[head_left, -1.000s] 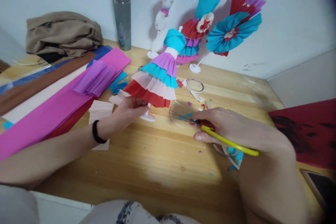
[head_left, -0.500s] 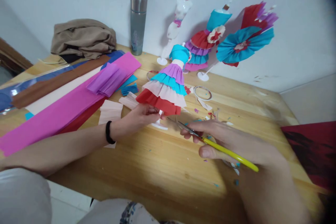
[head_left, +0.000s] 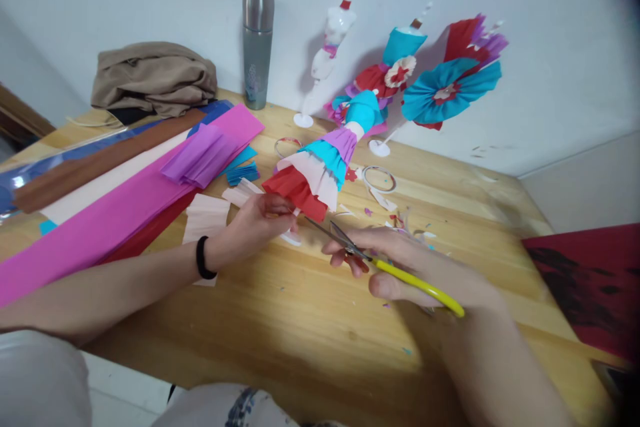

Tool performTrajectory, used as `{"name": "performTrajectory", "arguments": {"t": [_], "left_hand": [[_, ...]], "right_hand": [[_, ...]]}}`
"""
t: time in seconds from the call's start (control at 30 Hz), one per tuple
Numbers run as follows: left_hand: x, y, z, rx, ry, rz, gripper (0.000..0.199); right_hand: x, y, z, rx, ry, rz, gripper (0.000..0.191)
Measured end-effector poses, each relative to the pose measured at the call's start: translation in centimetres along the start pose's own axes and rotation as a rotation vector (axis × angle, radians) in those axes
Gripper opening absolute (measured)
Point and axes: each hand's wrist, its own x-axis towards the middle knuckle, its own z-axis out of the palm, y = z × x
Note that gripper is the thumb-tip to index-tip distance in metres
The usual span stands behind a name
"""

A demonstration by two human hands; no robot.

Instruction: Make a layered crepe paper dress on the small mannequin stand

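Note:
My left hand (head_left: 253, 223) is closed at the bottom of a small mannequin in a ruffled paper dress (head_left: 324, 159), around its stand just under the red hem. The mannequin leans away to the right, and its white round base (head_left: 291, 238) shows partly below my fingers. In my right hand (head_left: 425, 263) are scissors (head_left: 417, 285) with yellow handles. Their blades are parted and point left, with the tips close to the red hem and my left fingertips. Whether the blades touch the paper I cannot tell.
Against the wall stand a bare white mannequin (head_left: 335, 40), two in paper dresses (head_left: 404, 47) (head_left: 453, 90) and a grey bottle (head_left: 257, 60). Crepe paper strips (head_left: 125, 193) and a brown cloth (head_left: 155, 77) lie left. A tape ring (head_left: 379, 179) and scraps lie behind my right hand.
The mannequin has tipped further to the right, its hem turned more toward me. The scissors have moved left to the hem, and their blades have parted wider.

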Motion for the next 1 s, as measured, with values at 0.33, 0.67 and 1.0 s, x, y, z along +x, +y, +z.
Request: {"name": "performTrajectory", "arguments": {"t": [0.33, 0.67, 1.0], "left_hand": [[-0.3, 0.6, 0.4, -0.022, 0.028, 0.097, 0.009], [0.2, -0.5, -0.1, 0.216, 0.092, 0.222, 0.016], [-0.7, 2.7, -0.2, 0.57, 0.092, 0.129, 0.019]], "right_hand": [[0.6, -0.1, 0.5, 0.091, 0.052, -0.115, 0.066], [0.9, -0.4, 0.8, 0.157, 0.015, -0.054, 0.068], [0.8, 0.0, 0.8, 0.376, 0.013, -0.067, 0.064]]}}
